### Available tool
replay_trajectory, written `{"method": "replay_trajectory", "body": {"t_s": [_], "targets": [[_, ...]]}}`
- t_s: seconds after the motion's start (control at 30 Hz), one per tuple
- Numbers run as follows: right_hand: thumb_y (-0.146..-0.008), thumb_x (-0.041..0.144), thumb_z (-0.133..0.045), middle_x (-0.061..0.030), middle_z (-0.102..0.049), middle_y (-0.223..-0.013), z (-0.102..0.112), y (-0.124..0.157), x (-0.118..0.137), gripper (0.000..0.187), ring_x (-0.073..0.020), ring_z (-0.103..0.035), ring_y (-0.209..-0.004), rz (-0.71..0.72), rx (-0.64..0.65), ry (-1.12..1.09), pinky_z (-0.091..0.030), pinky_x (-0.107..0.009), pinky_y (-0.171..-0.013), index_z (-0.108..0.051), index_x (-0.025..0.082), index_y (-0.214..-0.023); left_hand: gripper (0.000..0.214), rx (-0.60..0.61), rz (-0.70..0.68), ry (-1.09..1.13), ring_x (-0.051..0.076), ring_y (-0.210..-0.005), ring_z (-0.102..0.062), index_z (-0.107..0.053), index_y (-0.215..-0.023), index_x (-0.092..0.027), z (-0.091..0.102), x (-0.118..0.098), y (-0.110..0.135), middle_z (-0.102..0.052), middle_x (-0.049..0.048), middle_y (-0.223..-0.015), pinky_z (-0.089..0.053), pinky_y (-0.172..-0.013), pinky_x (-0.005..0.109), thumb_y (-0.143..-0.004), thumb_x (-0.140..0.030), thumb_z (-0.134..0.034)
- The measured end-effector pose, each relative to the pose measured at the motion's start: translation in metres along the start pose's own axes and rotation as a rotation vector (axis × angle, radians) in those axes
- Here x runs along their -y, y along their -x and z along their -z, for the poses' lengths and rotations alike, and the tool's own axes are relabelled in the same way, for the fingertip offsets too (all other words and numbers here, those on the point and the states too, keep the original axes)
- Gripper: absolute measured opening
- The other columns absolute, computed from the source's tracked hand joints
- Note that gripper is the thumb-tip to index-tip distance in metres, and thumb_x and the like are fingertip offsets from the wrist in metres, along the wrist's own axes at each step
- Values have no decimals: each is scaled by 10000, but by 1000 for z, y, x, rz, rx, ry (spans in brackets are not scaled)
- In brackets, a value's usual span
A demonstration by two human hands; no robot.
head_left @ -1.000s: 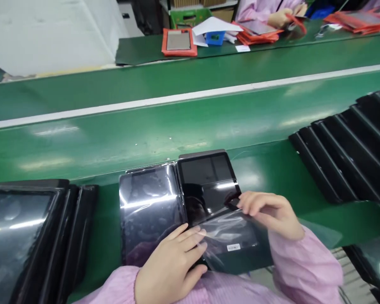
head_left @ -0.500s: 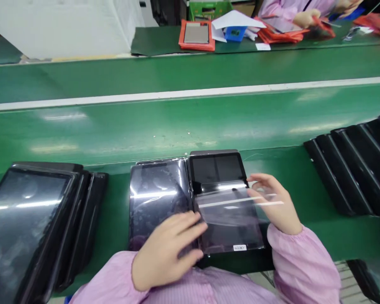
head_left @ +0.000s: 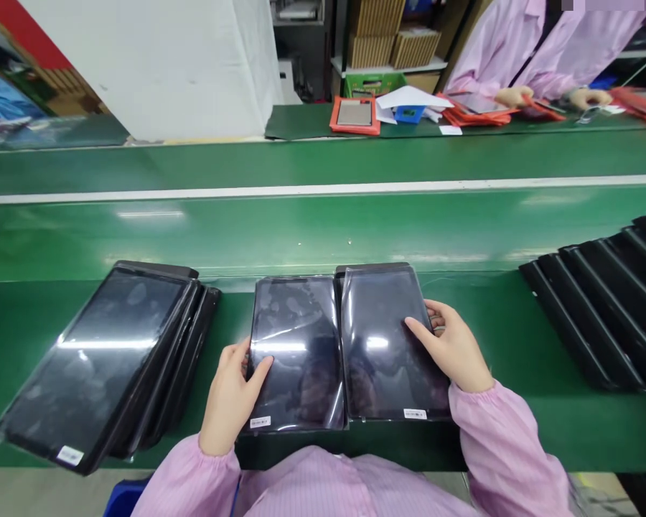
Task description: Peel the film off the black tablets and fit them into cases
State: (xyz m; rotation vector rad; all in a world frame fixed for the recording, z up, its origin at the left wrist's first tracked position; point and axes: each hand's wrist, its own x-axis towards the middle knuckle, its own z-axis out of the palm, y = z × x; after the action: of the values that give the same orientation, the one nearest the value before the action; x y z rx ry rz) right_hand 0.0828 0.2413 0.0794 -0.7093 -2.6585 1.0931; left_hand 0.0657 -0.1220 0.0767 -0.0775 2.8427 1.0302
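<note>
The right hand (head_left: 452,348) grips the right edge of a plastic-wrapped tablet (head_left: 390,337), thumb on top; the left hand (head_left: 231,398) holds the left edge of the neighbouring tablet (head_left: 296,352). Both lie lengthwise away from the person, at the near edge of the green conveyor belt (head_left: 495,424).

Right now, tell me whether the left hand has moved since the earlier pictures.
Yes. The left hand has moved leftward, and now sits closer to the stack of black tablets than it did.
</note>
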Motion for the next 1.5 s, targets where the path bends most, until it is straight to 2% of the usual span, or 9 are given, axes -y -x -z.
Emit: {"method": "replay_trajectory", "body": {"t_s": [0.17, 0.33, 0.57, 0.8, 0.97, 1.1, 1.23, 1.4, 1.5], "targets": [[-720, 520, -756, -151, -744, -1007, 10, -10, 3, 528, -297, -711, -902, -87, 44, -222, -587, -471, -835, -638, 146, -1074, 530, -38, -25, 67, 196, -799, -628, -575, -1335, -228, 3, -8, 4, -562, 55, -1060, -565, -798, 394, -902, -534, -548], [-704, 444, -781, -140, -769, -813, 21, -15, 13, 316, -307, -747, -726, -58, 104, -275, -624, -407, -623, -646, 198, -848, 495, -71, -71, 145, 237, -986, -629, -555, -1329, -205, 8, -16, 4, -574, 79, -1113, -516, -931, 435, -899, -450, -562], [-769, 472, -715, -110, -784, -974, 30, -10, 41, 385, -278, -757, -810, -157, 372, -446, -622, -332, -658, -654, 187, -1021, 492, -74, -13, 336, 258, -1078, -573, -550, -1231, -169, 9, -20, -7, -594, 122, -1200, -470, -910, 410, -830, -452, -572], [-773, 404, -755, -62, -789, -879, 52, -4, 60, 351, -230, -746, -670, -226, 289, -612, -587, -268, -544, -682, 245, -1077, 578, -6, 114, 560, 204, -823, -559, -576, -1189, -150, 9, -15, -11, -575, 88, -1048, -442, -886, 404, -750, -527, -598], [-712, 383, -812, -60, -788, -881, 8, 9, 76, 347, -227, -741, -673, -246, 417, -812, -603, -313, -578, -695, 212, -990, 509, -10, 153, 664, 202, -816, -548, -639, -1107, -178, 10, -12, -17, -579, 31, -889, -416, -850, 365, -705, -486, -682], [-669, 514, -833, -83, -784, -917, -37, 21, 92, 454, -239, -744, -793, -181, 542, -874, -586, -308, -639, -688, 183, -944, 490, 33, 188, 725, 223, -875, -579, -657, -1080, -158, 16, -11, -21, -617, 35, -842, -417, -869, 363, -699, -467, -671], [-670, 603, -783, -91, -776, -911, -68, 28, 100, 513, -250, -734, -810, -151, 560, -860, -569, -326, -663, -682, 178, -940, 464, 99, 219, 787, 203, -835, -606, -637, -1068, -164, 25, -19, -20, -659, 42, -879, -449, -806, 333, -708, -455, -657], [-789, 635, -616, -89, -761, -957, -91, 34, 99, 498, -246, -712, -839, -77, 519, -764, -557, -362, -745, -665, 190, -1009, 464, 342, 311, 1110, 178, -749, -641, -565, -1057, -195, 23, -33, -22, -680, 28, -903, -484, -660, 287, -694, -415, -752], [-813, 598, -600, -74, -747, -899, -87, 30, 102, 422, -241, -688, -825, -8, 478, -633, -535, -369, -776, -668, 196, -920, 504, 332, 302, 1073, 202, -829, -674, -586, -1078, -166, 19, -38, -23, -705, 63, -970, -525, -746, 310, -682, -378, -814]]}}
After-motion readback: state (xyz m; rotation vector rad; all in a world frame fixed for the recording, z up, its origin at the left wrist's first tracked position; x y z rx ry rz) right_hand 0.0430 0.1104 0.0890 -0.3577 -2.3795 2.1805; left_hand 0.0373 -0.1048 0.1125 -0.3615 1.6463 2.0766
